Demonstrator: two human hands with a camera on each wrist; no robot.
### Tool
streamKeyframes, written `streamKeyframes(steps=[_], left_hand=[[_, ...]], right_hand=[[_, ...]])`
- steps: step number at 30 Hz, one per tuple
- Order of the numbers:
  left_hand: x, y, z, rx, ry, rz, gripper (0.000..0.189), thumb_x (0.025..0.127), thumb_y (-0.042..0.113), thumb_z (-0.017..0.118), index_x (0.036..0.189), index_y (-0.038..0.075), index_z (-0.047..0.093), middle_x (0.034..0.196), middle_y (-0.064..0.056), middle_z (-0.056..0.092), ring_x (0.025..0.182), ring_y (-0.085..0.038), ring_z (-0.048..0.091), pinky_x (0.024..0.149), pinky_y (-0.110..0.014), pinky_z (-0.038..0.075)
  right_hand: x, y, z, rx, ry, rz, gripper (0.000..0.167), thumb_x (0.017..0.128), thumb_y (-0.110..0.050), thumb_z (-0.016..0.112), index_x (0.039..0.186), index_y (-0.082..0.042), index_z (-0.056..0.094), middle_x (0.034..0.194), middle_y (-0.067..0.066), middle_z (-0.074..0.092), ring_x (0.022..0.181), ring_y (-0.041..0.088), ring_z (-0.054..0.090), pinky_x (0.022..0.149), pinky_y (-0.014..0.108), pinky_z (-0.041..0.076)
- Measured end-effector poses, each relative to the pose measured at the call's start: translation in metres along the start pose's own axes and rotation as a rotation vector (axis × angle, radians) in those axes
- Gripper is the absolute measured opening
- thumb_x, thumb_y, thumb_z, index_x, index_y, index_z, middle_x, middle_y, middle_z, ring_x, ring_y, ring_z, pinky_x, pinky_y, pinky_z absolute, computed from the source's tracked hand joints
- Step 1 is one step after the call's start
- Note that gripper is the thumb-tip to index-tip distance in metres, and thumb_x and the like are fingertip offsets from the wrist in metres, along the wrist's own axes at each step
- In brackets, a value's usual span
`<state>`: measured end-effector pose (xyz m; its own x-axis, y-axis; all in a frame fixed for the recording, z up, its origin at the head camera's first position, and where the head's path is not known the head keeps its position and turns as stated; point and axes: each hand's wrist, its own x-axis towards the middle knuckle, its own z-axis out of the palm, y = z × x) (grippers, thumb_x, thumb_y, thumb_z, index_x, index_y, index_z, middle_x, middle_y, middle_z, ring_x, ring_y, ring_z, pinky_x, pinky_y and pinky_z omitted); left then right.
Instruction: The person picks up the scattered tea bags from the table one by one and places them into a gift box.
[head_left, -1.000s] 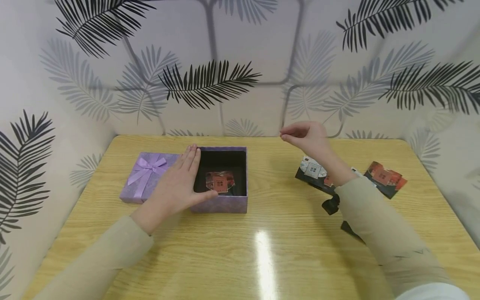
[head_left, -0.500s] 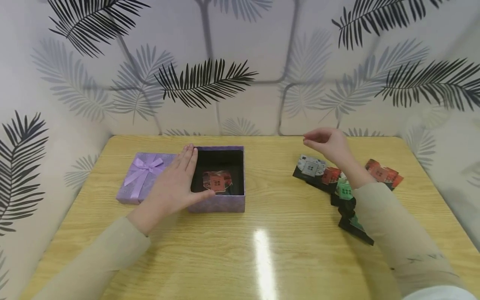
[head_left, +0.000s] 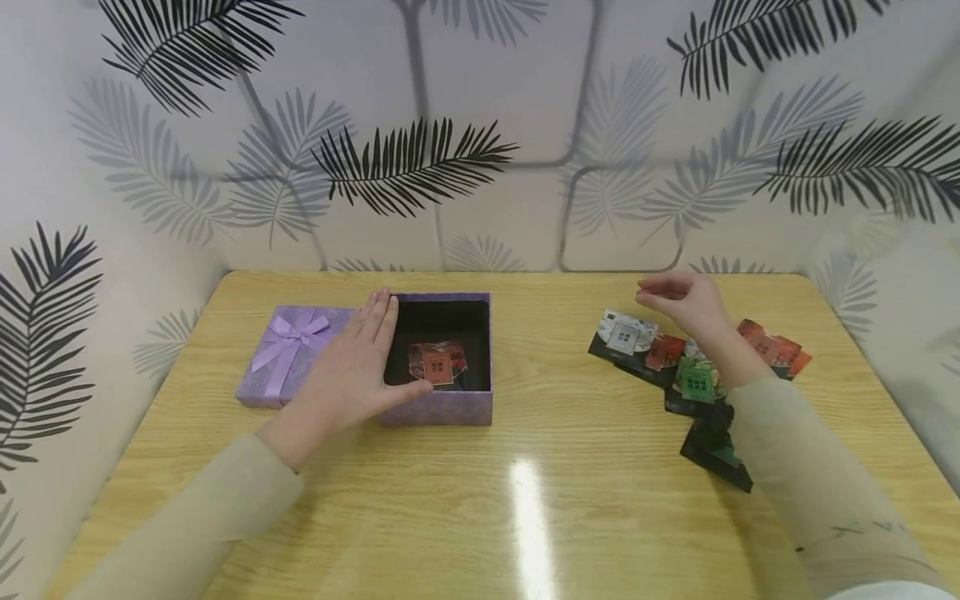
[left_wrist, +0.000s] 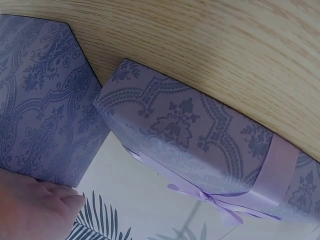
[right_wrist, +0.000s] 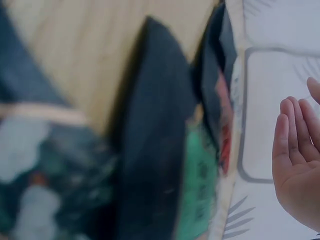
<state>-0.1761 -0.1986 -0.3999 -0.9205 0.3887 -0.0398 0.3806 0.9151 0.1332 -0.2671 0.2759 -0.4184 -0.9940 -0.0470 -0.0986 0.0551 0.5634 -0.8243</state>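
My left hand [head_left: 341, 375] lies along the left side of an open purple box [head_left: 450, 408], fingers straight and thumb over the front rim. In the left wrist view its fingers touch the patterned wall. A small packet with a red label [head_left: 437, 363] lies on the black floor inside. Above the packets at the right, my right hand [head_left: 693, 308] hovers with thumb and fingers close together and nothing visible between them. Beneath and around it lie a grey-white packet [head_left: 630, 332], a red one [head_left: 663, 352] and a green-labelled one [head_left: 697, 381].
Left of the box is its purple lid [head_left: 258, 387] with a ribbon bow, partly behind my left hand. Red packets [head_left: 772, 346] lie beyond my right wrist, and a black packet [head_left: 716, 458] lies beside the right sleeve. A leaf-patterned wall backs the wooden table [head_left: 420, 517].
My right hand has moved right and slightly down, from between the box and the packets to above them. My left hand has stayed on the box.
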Motion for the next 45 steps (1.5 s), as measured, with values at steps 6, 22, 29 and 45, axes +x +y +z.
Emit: streamKeyframes(steps=[6,22,29,45], left_hand=[[0.0,0.001,0.0,0.002,0.003,0.001,0.126,0.092,0.081,0.056,0.169,-0.001,-0.001,0.179,-0.021,0.0,0.168,-0.036,0.002,0.136,-0.051,0.017],[0.001,0.002,-0.002,0.008,0.012,0.001,0.125,0.093,0.08,0.057,0.169,-0.002,0.001,0.179,-0.021,0.0,0.168,-0.037,0.003,0.136,-0.051,0.016],[0.0,0.002,-0.002,-0.001,0.022,0.004,0.125,0.092,0.08,0.057,0.169,-0.002,0.002,0.179,-0.021,0.002,0.168,-0.037,0.004,0.136,-0.051,0.017],[-0.001,0.001,0.0,-0.001,0.004,0.002,0.125,0.093,0.08,0.057,0.169,-0.002,0.0,0.179,-0.021,0.0,0.168,-0.036,0.002,0.136,-0.051,0.016]], right_hand=[[-0.002,0.013,-0.002,-0.019,-0.018,0.025,0.05,0.104,-0.035,0.07,0.141,-0.001,0.065,0.097,-0.033,0.064,0.091,-0.014,0.061,0.093,0.025,0.056],[-0.002,0.03,-0.007,-0.069,-0.152,0.05,0.053,0.105,-0.029,0.07,0.146,0.001,0.06,0.142,0.019,0.069,0.09,-0.017,0.063,0.086,0.013,0.055],[0.0,0.031,-0.004,-0.177,-0.22,0.011,0.06,0.102,-0.031,0.073,0.151,0.001,0.056,0.147,0.027,0.062,0.119,0.022,0.068,0.106,0.049,0.056],[0.0,0.026,-0.001,-0.297,-0.258,-0.039,0.059,0.096,-0.03,0.082,0.141,0.003,0.063,0.124,0.025,0.071,0.095,0.018,0.067,0.077,0.029,0.054]])
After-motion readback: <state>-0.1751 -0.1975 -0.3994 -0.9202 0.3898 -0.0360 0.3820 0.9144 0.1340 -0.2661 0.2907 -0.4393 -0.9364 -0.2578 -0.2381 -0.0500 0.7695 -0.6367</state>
